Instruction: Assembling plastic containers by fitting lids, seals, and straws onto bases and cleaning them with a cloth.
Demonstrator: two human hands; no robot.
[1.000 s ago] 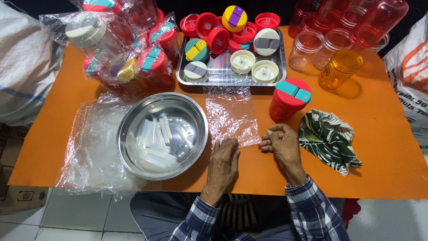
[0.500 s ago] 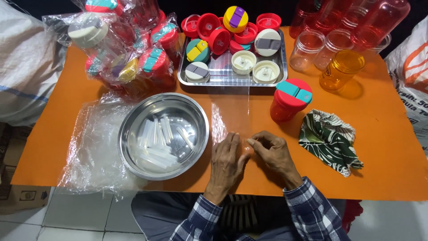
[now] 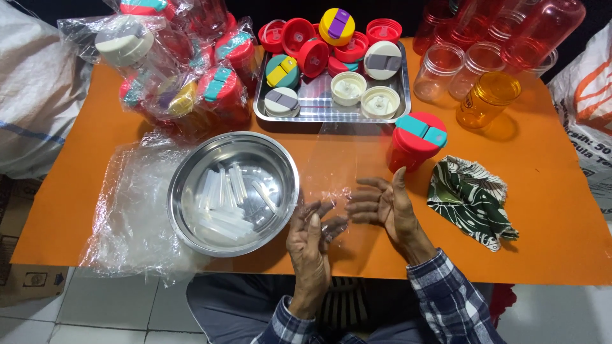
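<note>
A clear plastic bag (image 3: 331, 162) lies flat on the orange table (image 3: 561, 216), running from the steel tray towards me. My left hand (image 3: 310, 239) and my right hand (image 3: 384, 207) hold its near end between them, fingers spread at the bag's mouth. A red cup with a teal flip lid (image 3: 415, 141) stands just beyond my right hand. Left of my left hand sits a steel bowl (image 3: 177, 191) holding several clear plastic tubes (image 3: 226, 197).
A steel tray (image 3: 319, 102) of loose coloured lids is at the back centre. Bagged red cups (image 3: 185, 89) sit back left, with empty clear, red and orange jars (image 3: 488, 99) back right. A green patterned cloth (image 3: 473, 199) lies right, and crumpled clear plastic bags (image 3: 127, 216) left.
My hands went from pinching together at the bag's near edge to apart with fingers spread. The bag's near end has lifted between them.
</note>
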